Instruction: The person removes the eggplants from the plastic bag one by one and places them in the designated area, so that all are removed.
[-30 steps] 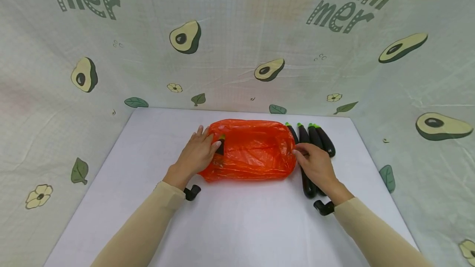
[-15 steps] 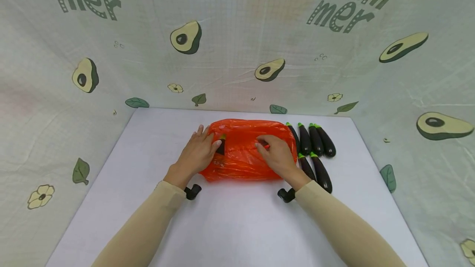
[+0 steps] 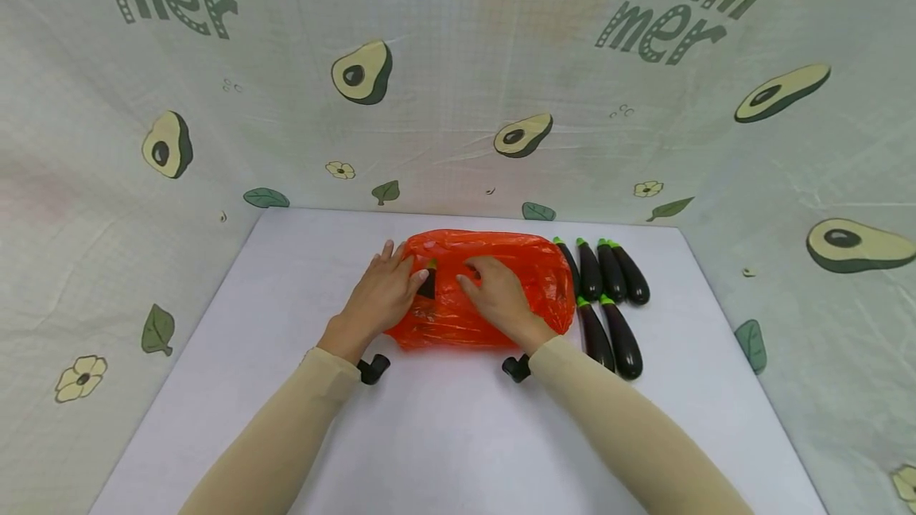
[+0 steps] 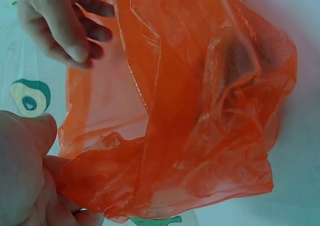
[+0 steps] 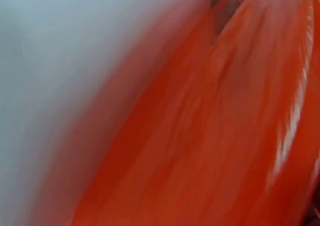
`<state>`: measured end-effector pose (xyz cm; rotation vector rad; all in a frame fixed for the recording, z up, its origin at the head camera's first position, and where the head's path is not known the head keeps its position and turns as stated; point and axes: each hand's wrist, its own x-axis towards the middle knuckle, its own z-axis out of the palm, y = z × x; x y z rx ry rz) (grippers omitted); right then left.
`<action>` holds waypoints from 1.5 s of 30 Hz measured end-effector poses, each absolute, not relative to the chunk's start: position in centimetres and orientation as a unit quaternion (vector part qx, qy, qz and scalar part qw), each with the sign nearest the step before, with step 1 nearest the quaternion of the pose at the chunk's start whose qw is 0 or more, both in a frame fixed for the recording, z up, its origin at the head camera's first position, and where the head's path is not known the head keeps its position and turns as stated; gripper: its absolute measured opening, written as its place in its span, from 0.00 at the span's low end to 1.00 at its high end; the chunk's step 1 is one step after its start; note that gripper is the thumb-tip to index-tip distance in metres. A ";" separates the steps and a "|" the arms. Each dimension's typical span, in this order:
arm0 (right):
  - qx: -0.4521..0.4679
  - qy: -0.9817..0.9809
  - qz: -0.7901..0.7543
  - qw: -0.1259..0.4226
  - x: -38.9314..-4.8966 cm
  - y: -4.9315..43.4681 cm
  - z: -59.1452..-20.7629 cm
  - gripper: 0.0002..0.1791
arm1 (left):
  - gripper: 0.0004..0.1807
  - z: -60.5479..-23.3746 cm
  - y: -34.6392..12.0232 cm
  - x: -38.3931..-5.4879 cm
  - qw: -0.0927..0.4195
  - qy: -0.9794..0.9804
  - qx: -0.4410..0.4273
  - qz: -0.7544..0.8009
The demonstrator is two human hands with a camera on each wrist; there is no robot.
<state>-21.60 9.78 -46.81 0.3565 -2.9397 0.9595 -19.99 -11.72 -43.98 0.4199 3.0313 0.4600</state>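
Note:
My left hand grips the left edge of a thin red plastic bag. In the left wrist view its thumb and fingers pinch the plastic. Beside that thumb in the head view is a dark eggplant with a yellowish-green top, inside the bag's opening. Over the middle of the bag is my right hand, its fingers loosely bent. The left wrist view shows this right hand at the bag's mouth with nothing between its fingers. A blurred bag fills most of the right wrist view, where the right hand is hidden.
Right of the bag lie several dark eggplants with green caps: a back row with one eggplant at its right end, and two in front, including a long eggplant. Behind the white table hangs a cloth printed with avocados.
My right hand has moved left from the bag's right edge to over its middle, uncovering the eggplants on the right. The left hand has stayed at the left edge.

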 end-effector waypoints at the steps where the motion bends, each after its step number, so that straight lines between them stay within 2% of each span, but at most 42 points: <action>1: 0.112 -0.944 0.311 0.005 -21.7 9.4 -46.9 0.24 | 0.35 -44.0 -11.7 -20.0 0.022 0.979 0.137 0.149; 6: 0.118 -0.941 0.316 -0.024 -22.6 7.1 -47.8 0.24 | 0.34 -44.0 -11.6 -19.9 0.012 0.978 0.142 0.155; 16: 0.118 -0.941 0.317 -0.012 -23.9 3.9 -50.0 0.20 | 0.34 -43.9 -11.3 -20.1 0.017 0.975 0.144 0.166; 26: 0.042 -0.957 0.276 -0.076 -24.1 3.1 -50.7 0.34 | 0.33 -43.9 -11.2 -20.1 0.020 0.976 0.147 0.157; 32: 0.037 -0.940 0.317 -0.117 -23.8 3.9 -50.1 0.31 | 0.33 -43.9 -11.4 -20.1 0.021 0.978 0.137 0.154; 42: 0.035 -0.900 0.414 -0.135 -23.6 6.0 -48.4 0.19 | 0.34 -43.7 -11.6 -20.2 0.028 0.982 0.115 0.145; 45: 0.038 -0.898 0.416 -0.140 -23.5 6.3 -47.9 0.19 | 0.34 -43.5 -11.7 -20.2 0.029 0.983 0.105 0.146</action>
